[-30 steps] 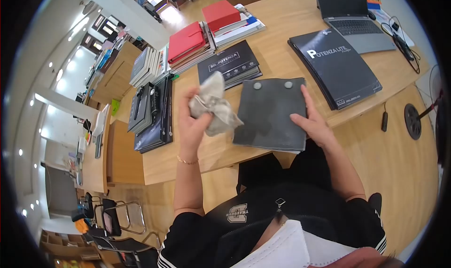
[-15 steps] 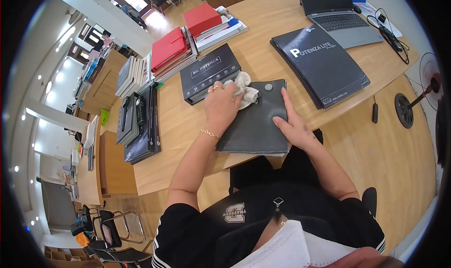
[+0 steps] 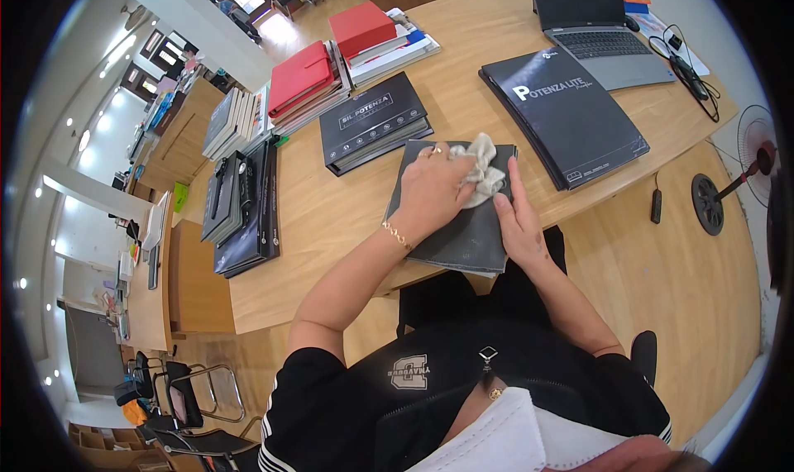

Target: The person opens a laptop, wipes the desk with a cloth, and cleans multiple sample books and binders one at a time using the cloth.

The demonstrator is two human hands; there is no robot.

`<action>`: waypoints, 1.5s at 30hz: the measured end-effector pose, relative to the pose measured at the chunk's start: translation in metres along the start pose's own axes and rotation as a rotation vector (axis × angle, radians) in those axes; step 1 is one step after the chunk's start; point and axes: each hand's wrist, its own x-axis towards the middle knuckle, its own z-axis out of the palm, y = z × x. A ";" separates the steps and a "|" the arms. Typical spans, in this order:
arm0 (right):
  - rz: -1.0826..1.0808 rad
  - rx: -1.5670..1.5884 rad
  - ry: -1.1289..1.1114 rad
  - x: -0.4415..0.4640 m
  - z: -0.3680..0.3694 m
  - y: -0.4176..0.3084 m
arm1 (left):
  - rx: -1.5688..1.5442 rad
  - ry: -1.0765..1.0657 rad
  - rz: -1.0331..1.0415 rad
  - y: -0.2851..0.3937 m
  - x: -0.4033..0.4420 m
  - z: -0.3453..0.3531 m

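A dark grey notebook point(image 3: 467, 245) with a worn leather-like cover lies at the table's near edge. My left hand point(image 3: 430, 183), wearing a ring and a bracelet, is closed on a crumpled whitish cloth point(image 3: 484, 174) and presses it on the upper part of the cover. Along the notebook's right edge rests my right hand point(image 3: 523, 228), fingers stretched out and thumb on the cover; it holds nothing off the table. The cloth and left hand hide much of the cover's upper half.
A black SIL POTENZA box-like book point(image 3: 372, 121) stands beyond my left hand; a POTENZA LITE catalogue point(image 3: 566, 121) lies to the right. Farther off are a laptop point(image 3: 608, 50), red books point(image 3: 302, 79) and a dark stack point(image 3: 240, 216). A fan point(image 3: 719, 199) is beyond the table's right side.
My left hand and the cloth have slid right across the cover, towards my right hand. The notebook's upper left corner now shows, and its button-like disc is covered.
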 end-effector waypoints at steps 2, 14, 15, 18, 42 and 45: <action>-0.042 0.017 0.036 0.001 0.001 0.003 | -0.022 -0.001 0.023 0.003 -0.014 -0.007; 0.279 0.413 -0.023 0.009 0.003 -0.013 | -0.028 -0.107 0.340 0.016 -0.088 -0.039; 0.344 0.417 -0.046 0.010 0.001 -0.018 | -0.038 -0.130 0.345 0.014 -0.092 -0.042; 0.380 0.511 -0.088 0.007 0.001 -0.030 | -0.062 -0.177 0.351 0.005 -0.102 -0.050; 0.579 0.825 -0.182 0.011 -0.007 -0.020 | -0.044 0.094 -0.112 -0.016 -0.020 -0.046; 0.642 0.895 -0.183 0.014 -0.011 -0.014 | 0.098 0.035 -0.088 0.004 -0.024 -0.011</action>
